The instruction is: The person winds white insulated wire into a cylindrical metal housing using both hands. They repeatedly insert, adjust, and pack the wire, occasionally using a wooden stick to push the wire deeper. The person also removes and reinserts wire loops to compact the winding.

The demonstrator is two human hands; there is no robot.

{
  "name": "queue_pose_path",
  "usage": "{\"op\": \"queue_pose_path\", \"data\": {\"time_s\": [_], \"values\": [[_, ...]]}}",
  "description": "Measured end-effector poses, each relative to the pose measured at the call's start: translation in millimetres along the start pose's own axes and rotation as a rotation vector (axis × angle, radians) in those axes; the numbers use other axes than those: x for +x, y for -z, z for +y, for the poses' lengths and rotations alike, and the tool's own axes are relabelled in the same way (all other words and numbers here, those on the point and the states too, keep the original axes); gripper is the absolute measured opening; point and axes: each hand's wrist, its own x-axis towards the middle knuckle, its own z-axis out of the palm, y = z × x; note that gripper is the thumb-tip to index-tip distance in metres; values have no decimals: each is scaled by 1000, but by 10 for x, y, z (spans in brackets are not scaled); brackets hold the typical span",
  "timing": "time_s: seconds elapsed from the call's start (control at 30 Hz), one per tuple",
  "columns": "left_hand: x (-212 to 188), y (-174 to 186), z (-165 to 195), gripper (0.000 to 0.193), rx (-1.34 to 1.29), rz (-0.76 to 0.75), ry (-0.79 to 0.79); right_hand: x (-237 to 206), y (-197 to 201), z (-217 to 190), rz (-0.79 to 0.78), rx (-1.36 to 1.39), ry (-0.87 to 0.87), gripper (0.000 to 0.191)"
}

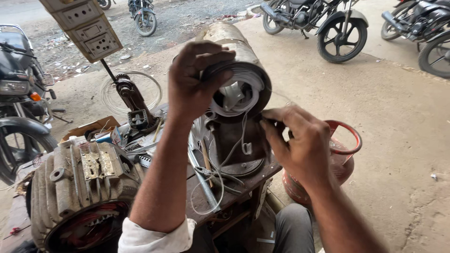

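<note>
Two hands are being held at a cylindrical motor stator [236, 51] standing near the bench [243, 180] right edge. Its white winding [243, 89] is being gripped by the left hand [194, 79], fingers curled; a thin white thread [244, 129] is being pinched by the right hand [300, 140].

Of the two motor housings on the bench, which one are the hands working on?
The smooth cylindrical stator, where the left hand grips its white windings; the ribbed grey housing lies untouched.

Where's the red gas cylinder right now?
In the head view, the red gas cylinder stands on the ground at right, beside the workbench, partly hidden behind the right hand.
</note>
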Motion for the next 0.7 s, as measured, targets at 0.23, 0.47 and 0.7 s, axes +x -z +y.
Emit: {"op": "queue_pose_path", "data": {"time_s": [0.23, 0.47, 0.7], "values": [[-83, 217, -46, 40, -92, -11, 17, 43, -181, -296, -224, -46, -35, 30], [-94, 186, -39, 40, -103, 18, 69, 274, -532, -447, -538, -270, -154, 72], [-109, 202, -1, 40, -98, 17, 71, 393, -694, -511, -605, -397, -218, 72]]}}
